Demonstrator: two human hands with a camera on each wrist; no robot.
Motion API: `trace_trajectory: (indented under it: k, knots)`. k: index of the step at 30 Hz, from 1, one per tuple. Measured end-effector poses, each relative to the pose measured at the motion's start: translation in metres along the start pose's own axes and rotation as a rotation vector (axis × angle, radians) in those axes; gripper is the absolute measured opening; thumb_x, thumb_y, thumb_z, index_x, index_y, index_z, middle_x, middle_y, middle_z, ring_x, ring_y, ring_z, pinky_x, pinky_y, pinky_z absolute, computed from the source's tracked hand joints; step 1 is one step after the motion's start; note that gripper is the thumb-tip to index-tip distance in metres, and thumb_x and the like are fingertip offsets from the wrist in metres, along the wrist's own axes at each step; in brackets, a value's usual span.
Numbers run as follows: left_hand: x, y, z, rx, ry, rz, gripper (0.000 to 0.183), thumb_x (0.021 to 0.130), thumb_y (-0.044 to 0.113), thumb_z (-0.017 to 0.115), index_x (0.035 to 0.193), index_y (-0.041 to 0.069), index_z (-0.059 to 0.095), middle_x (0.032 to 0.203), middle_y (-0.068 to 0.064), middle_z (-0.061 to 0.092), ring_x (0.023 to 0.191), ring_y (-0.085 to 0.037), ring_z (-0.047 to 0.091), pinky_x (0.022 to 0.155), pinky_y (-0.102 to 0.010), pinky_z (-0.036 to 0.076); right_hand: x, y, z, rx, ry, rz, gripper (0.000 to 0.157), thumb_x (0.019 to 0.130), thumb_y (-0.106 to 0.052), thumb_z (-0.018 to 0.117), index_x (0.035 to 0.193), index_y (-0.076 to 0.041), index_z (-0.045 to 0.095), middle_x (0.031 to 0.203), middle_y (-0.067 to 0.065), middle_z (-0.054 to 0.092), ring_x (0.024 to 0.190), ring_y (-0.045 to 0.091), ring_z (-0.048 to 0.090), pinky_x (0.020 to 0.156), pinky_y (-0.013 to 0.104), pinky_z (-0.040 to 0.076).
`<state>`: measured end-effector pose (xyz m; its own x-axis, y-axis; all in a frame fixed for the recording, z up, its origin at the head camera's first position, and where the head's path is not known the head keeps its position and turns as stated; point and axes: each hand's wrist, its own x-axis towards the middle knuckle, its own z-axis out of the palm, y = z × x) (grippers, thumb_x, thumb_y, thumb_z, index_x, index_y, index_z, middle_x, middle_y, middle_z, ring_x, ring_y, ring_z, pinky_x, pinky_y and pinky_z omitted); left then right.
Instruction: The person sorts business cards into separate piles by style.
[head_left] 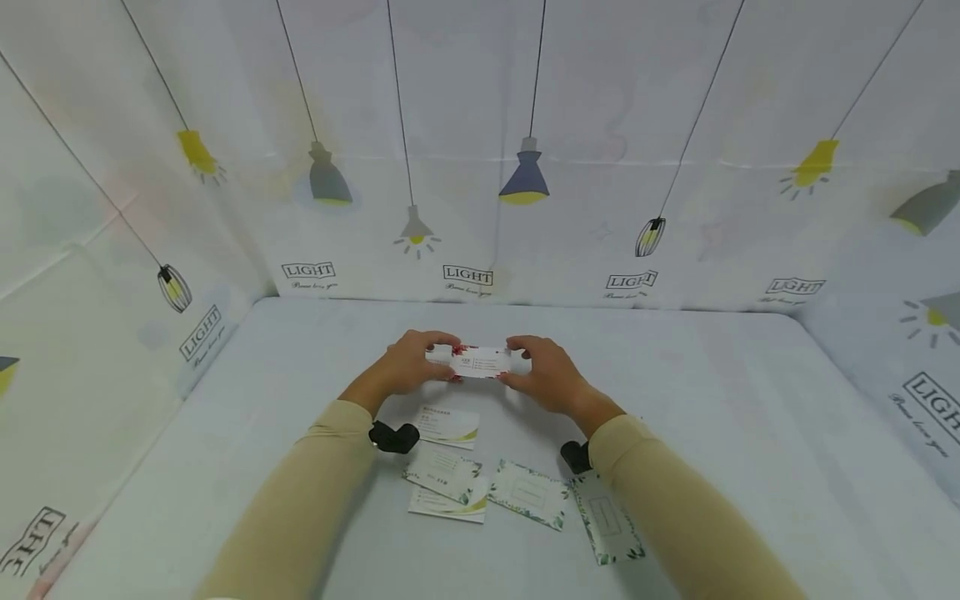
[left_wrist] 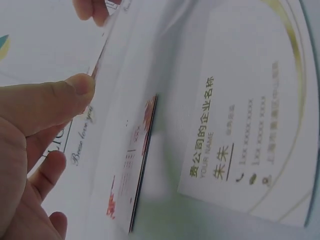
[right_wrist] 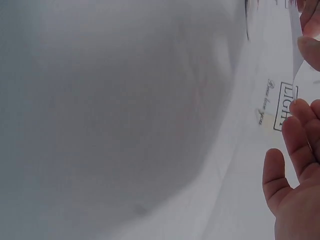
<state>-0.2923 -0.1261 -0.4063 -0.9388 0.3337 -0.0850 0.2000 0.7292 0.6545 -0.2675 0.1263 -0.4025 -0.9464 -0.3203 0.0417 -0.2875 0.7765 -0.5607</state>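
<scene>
Both hands hold a white business card with red floral corners (head_left: 480, 363) above the table. The left hand (head_left: 405, 363) grips its left end between thumb and fingers, and the right hand (head_left: 551, 375) grips its right end. In the left wrist view the held card appears nearly edge-on beside the left thumb. Another red-flowered card (left_wrist: 133, 165) lies on the table below, partly hidden by the left hand in the head view. Closer to the person lies a white card with a gold curve (head_left: 448, 425).
Between the forearms lie a leaf-bordered card (head_left: 442, 472) overlapping another gold-curved card (head_left: 448, 507), and a second leaf-bordered card (head_left: 529, 494). A third leaf-bordered card (head_left: 606, 521) lies beside the right sleeve. A lamp-patterned cloth (head_left: 465, 233) hangs behind the white table (head_left: 712, 400).
</scene>
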Motion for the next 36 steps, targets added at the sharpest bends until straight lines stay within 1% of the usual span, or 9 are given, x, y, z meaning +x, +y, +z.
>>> trace_trajectory:
  k: [4, 9, 14, 23, 31, 36]
  knots:
    - [-0.004, -0.005, -0.007, -0.014, -0.003, -0.034, 0.047, 0.091, 0.025, 0.075, 0.136, 0.025, 0.063, 0.142, -0.008, 0.054, 0.123, -0.033, 0.049, 0.097, -0.052, 0.042, 0.008, -0.004, 0.010, 0.008, -0.015, 0.012, 0.061, 0.091, -0.032, 0.074, 0.143, -0.008, 0.053, 0.139, 0.009, 0.057, 0.120, 0.029, 0.054, 0.099, 0.046, 0.044]
    - [-0.007, -0.015, -0.013, -0.023, -0.011, -0.077, 0.045, 0.093, 0.023, 0.073, 0.137, 0.023, 0.061, 0.143, -0.010, 0.052, 0.128, -0.034, 0.046, 0.101, -0.052, 0.040, 0.017, -0.011, 0.022, -0.001, -0.033, 0.006, 0.057, 0.092, -0.030, 0.073, 0.141, -0.007, 0.055, 0.138, 0.007, 0.058, 0.119, 0.028, 0.055, 0.100, 0.044, 0.044]
    - [-0.007, -0.026, -0.015, -0.055, -0.004, -0.111, 0.045, 0.094, 0.022, 0.072, 0.138, 0.022, 0.061, 0.145, -0.008, 0.050, 0.131, -0.034, 0.043, 0.103, -0.053, 0.038, 0.027, -0.018, 0.033, -0.029, -0.037, 0.012, 0.055, 0.093, -0.029, 0.073, 0.141, -0.007, 0.056, 0.138, 0.008, 0.059, 0.119, 0.028, 0.055, 0.102, 0.042, 0.043]
    - [-0.007, -0.046, -0.015, -0.073, 0.010, -0.136, 0.044, 0.093, 0.021, 0.073, 0.136, 0.020, 0.063, 0.145, -0.006, 0.052, 0.129, -0.033, 0.044, 0.106, -0.051, 0.035, 0.039, -0.029, 0.047, -0.033, -0.083, 0.039, 0.054, 0.095, -0.028, 0.069, 0.143, -0.006, 0.053, 0.142, 0.009, 0.055, 0.133, 0.030, 0.046, 0.111, 0.043, 0.032]
    - [-0.008, -0.058, -0.018, -0.114, -0.004, -0.135, 0.048, 0.093, 0.022, 0.073, 0.139, 0.020, 0.061, 0.147, -0.005, 0.050, 0.126, -0.030, 0.045, 0.107, -0.049, 0.033, 0.045, -0.036, 0.053, -0.064, -0.115, 0.068, 0.054, 0.096, -0.026, 0.068, 0.144, -0.008, 0.052, 0.144, 0.009, 0.054, 0.135, 0.031, 0.045, 0.112, 0.044, 0.031]
    - [-0.009, -0.062, -0.018, -0.105, -0.003, -0.146, 0.047, 0.093, 0.022, 0.072, 0.139, 0.021, 0.060, 0.142, -0.006, 0.052, 0.117, -0.029, 0.046, 0.102, -0.047, 0.035, 0.048, -0.039, 0.056, -0.085, -0.123, 0.066, 0.054, 0.095, -0.027, 0.070, 0.143, -0.008, 0.053, 0.142, 0.009, 0.056, 0.133, 0.030, 0.047, 0.112, 0.043, 0.032]
